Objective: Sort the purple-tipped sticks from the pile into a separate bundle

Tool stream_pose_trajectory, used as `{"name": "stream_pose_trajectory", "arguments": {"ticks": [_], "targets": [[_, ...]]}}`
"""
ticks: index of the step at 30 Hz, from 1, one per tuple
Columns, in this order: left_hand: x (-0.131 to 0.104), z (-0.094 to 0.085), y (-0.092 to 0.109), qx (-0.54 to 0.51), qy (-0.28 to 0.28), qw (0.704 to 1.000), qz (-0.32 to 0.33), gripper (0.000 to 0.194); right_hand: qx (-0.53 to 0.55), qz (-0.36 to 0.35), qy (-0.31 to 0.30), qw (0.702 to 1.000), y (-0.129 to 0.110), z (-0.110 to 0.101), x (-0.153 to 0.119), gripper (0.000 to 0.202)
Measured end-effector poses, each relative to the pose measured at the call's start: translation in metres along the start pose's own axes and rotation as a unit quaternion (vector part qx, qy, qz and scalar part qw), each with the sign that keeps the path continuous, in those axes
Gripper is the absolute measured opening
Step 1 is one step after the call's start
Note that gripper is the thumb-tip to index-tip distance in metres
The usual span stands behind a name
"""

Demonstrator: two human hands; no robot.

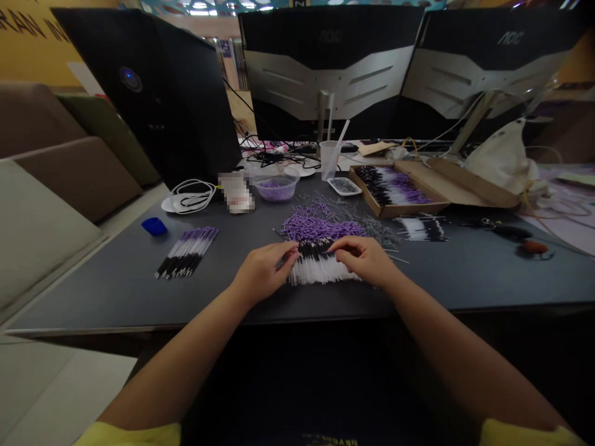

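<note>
A dense row of thin black-and-white sticks [320, 270] lies on the desk in front of me. My left hand [264, 271] is over the row's left end, with thumb and fingertips drawn together; anything between them is too small to make out. Over the right part of the row, my right hand [365, 260] has its thumb and forefinger pinched, perhaps on a tiny piece that I cannot identify. Just beyond both hands spreads a heap of short purple pieces [320, 224], with grey pieces [374, 228] scattered along its right side.
Left on the dark desk [116, 297] lie a bundle of purple-white-black sticks [188, 253] and a blue cap-like object [154, 227]. Behind are a plastic bowl [277, 187], a small white tray [344, 186], a cup [330, 160] and a cardboard box [400, 209] of sticks. Monitors [330, 68] stand farther back.
</note>
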State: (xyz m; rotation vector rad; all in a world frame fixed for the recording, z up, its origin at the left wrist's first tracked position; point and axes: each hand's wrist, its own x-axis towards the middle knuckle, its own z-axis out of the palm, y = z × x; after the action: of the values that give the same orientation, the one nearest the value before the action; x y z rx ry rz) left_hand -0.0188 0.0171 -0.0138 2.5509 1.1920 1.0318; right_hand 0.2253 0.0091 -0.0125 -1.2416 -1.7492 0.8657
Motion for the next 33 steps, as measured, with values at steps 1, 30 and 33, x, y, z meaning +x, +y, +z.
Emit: {"name": "stream_pose_trajectory", "arguments": {"ticks": [1,30,33], "targets": [[0.000,-0.002,0.001,0.024,0.006,1.000,0.016,0.029,-0.016,-0.011,-0.005,1.000,-0.001,0.001,-0.001,0.018],[-0.007,-0.006,0.020,0.191,-0.140,0.961,0.141,0.034,-0.020,-0.091,-0.094,0.991,-0.041,0.003,-0.025,0.018],[-0.009,-0.008,0.022,0.197,-0.113,0.957,0.178,0.033,0.001,-0.081,-0.107,0.991,-0.043,0.002,-0.025,0.018]]}}
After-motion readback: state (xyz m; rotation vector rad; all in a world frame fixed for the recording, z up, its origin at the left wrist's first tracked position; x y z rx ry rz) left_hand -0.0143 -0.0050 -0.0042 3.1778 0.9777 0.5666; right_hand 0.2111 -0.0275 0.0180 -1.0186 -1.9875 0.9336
